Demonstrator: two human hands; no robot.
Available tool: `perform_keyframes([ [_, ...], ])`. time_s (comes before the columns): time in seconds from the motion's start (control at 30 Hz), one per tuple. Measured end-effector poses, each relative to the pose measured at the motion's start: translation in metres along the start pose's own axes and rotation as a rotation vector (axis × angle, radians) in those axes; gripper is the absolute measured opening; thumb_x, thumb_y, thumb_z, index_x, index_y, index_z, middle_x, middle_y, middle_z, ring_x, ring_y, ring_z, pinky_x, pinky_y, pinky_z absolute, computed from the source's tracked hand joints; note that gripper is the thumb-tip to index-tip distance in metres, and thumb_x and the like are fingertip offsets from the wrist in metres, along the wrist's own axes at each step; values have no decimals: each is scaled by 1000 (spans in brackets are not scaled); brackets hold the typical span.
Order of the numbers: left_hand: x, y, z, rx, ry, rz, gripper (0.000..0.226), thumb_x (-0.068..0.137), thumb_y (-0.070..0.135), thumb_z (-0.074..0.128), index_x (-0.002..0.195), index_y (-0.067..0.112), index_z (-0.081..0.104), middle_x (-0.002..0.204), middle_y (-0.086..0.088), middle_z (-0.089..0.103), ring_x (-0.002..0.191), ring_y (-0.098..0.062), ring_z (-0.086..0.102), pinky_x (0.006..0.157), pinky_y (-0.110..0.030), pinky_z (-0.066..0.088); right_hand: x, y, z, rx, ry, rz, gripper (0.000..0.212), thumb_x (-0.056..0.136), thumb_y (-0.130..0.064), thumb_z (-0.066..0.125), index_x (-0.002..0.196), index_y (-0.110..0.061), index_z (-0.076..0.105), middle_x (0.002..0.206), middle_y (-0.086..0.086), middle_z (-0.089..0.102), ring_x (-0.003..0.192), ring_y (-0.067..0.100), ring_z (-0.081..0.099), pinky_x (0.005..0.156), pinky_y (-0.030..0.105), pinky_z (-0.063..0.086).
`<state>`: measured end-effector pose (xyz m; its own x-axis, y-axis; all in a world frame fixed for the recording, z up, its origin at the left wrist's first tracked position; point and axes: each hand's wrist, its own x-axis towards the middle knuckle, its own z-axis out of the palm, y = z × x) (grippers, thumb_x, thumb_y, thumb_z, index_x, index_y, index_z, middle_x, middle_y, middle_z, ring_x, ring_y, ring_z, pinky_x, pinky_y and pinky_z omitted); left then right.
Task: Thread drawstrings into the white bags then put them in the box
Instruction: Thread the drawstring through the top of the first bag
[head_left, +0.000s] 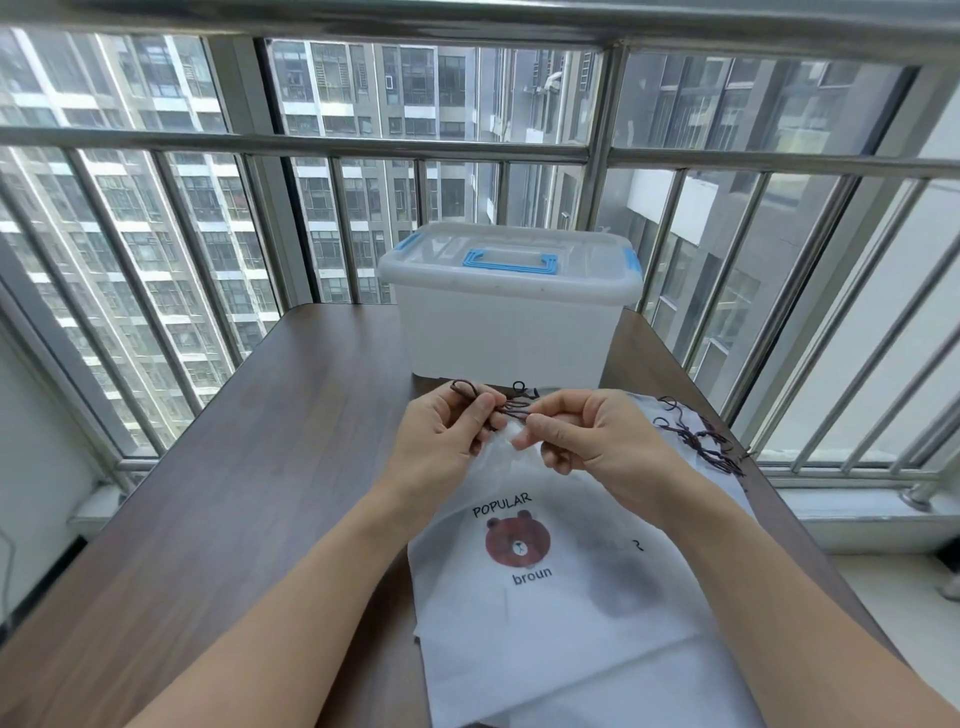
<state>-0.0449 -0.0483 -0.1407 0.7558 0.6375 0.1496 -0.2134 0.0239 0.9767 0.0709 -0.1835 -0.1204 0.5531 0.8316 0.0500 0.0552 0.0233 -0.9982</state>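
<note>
Two hands pinch one dark drawstring (511, 410) at the white bag's (561, 587) mouth
Left hand (447, 441) and right hand (592, 436) both grip it; bag lies along the table's (234, 493) right edge; lidded box (511, 312) at far edge; spare cords (701, 436) near right edge; left side bare

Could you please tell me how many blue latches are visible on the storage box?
2: one latch at the lid's left end, one latch at its right end; any behind the storage box would be hidden.
</note>
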Motion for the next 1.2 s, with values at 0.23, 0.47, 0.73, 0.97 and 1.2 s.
perform_keyframes([
  [0.23, 1, 1, -1, 20, -4, 36, 12, 100, 3, 54, 109, 8, 60, 70, 1, 69, 60, -3, 60, 60, -15, 47, 1, 3, 1, -74, 73, -12, 10, 84, -10, 77, 82, -1, 75, 63, 8, 66, 57, 18, 44, 53, 22, 35],
  [0.47, 2, 1, -3, -93, -18, -35, 6, 94, 2, 61, 96, 3, 67, 75, -8, 71, 61, -9, 61, 59, -15, 50, 1, -1, -4, -111, 13, -111, 10, 90, 2, 68, 93, -3, 76, 73, 9, 73, 58, 10, 53, 56, 18, 43],
  [0.73, 0, 0, 1, -202, -59, -77, 9, 71, 17, 75, 78, 10, 78, 69, -6, 70, 56, -11, 55, 59, -17, 49, 5, 9, 6, -324, 159, -247, 9, 80, -19, 83, 75, -18, 75, 89, -2, 72, 72, 8, 53, 65, 22, 40],
  [0.97, -2, 1, -1, -154, -76, 14, 10, 72, 17, 79, 79, 11, 80, 77, -15, 73, 75, -29, 60, 74, -33, 53, 0, 5, 16, 0, 153, -150, 12, 78, 0, 80, 73, -4, 70, 92, 28, 72, 82, 26, 67, 86, 42, 53],
  [1.2, -1, -2, 2, 127, -13, 217, 8, 81, 4, 77, 84, 12, 79, 73, -12, 75, 66, -17, 66, 65, -23, 55, 5, 14, 19, -62, 252, -175, 25, 77, 7, 77, 72, -15, 66, 69, 3, 67, 68, 19, 60, 68, 32, 49],
])
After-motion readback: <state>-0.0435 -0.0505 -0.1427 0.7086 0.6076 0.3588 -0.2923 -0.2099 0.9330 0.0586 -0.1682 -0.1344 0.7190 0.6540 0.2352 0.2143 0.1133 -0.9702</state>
